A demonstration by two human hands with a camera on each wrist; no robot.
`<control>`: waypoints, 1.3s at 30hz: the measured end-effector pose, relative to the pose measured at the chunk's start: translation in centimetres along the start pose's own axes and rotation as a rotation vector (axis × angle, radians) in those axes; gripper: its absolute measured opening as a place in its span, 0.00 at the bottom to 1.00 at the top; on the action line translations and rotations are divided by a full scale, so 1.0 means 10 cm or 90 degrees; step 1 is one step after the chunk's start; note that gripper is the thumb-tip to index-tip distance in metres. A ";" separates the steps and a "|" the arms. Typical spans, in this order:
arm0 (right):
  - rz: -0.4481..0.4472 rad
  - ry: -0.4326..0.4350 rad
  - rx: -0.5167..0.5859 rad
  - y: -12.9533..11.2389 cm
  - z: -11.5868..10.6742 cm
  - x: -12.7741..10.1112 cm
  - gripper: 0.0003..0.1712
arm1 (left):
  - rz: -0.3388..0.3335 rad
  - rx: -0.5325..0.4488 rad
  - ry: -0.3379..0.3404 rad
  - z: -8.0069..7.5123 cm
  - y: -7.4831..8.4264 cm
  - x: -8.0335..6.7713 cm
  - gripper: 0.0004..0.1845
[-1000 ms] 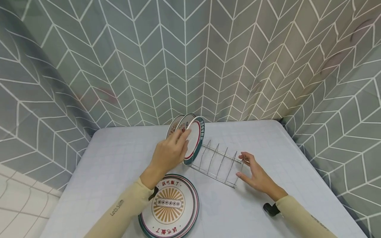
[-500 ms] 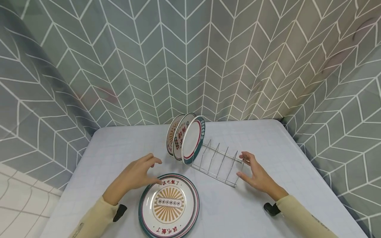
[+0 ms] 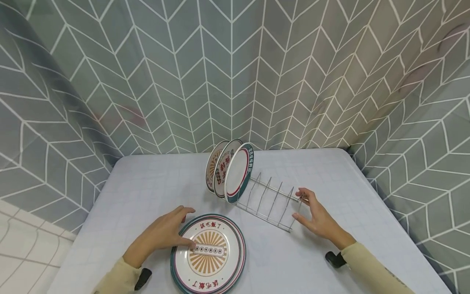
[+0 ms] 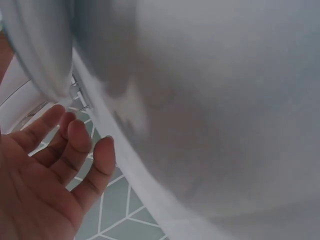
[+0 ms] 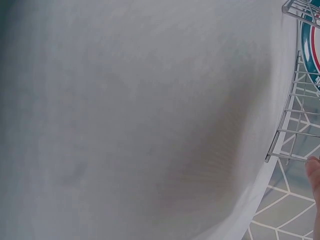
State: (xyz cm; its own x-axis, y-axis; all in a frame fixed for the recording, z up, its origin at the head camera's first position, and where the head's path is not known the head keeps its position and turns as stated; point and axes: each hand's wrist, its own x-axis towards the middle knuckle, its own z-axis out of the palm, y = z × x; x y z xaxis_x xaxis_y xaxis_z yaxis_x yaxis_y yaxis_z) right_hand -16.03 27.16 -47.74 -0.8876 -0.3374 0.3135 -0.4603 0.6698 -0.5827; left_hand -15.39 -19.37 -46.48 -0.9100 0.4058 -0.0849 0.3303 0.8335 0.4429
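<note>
Head view: we see the left hand [image 3: 161, 235] lying slack and flat on the near edge of the stacked plates [image 3: 213, 261] at the table [image 3: 147, 192] front. The right hand [image 3: 318, 218], fingers loosely spread, touches the wire rack [image 3: 269, 200] end, three plates [image 3: 233, 171] standing upright in its far slots.

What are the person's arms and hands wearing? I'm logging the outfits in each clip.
Both arms wear long pale cream sleeves. The left hand and right hand are bare: no gloves or rings visible. A small black device sits at each wrist.
</note>
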 end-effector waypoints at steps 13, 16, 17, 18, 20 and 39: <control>-0.008 0.010 0.006 0.00 0.01 0.00 0.43 | 0.008 -0.092 -0.038 0.10 -0.09 -0.02 0.44; -0.015 0.012 0.010 0.00 0.01 0.01 0.43 | 0.019 -0.108 -0.037 0.08 -0.09 -0.02 0.39; -0.017 0.013 0.011 0.00 0.01 0.01 0.43 | 0.022 -0.111 -0.033 0.07 -0.09 -0.03 0.38; -0.019 0.013 0.011 0.00 0.01 0.01 0.43 | 0.022 -0.115 -0.027 0.06 -0.09 -0.03 0.37; -0.022 0.014 0.009 0.01 0.01 0.01 0.43 | 0.019 -0.121 -0.016 0.05 -0.09 -0.03 0.35; -0.012 0.004 0.015 -0.01 0.00 0.01 0.43 | -0.017 -0.111 0.035 -0.11 0.06 -0.04 0.30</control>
State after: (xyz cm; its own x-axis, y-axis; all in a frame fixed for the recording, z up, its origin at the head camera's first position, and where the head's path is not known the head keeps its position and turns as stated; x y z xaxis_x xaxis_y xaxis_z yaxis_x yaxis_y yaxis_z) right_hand -16.07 27.02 -47.66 -0.8785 -0.3457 0.3298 -0.4777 0.6472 -0.5941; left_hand -15.08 -19.51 -45.18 -0.9320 0.3588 -0.0514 0.2615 0.7638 0.5901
